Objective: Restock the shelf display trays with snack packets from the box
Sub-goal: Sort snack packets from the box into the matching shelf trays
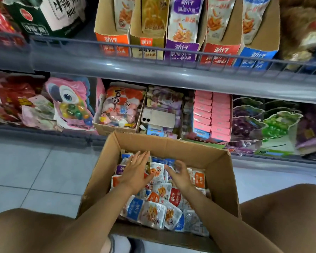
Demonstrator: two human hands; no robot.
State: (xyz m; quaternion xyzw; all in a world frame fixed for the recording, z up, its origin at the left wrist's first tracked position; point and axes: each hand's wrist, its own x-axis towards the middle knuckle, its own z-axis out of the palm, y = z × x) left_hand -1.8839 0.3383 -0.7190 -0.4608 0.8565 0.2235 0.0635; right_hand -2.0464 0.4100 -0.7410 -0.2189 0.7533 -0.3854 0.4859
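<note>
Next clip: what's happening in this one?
A person crouches over an open cardboard box of mixed snack packets. Both hands are inside it: the left hand is spread flat over the packets, and the right hand hovers loosely curled beside it, with nothing clearly gripped. The display trays on the upper shelf already hold some packets.
</note>
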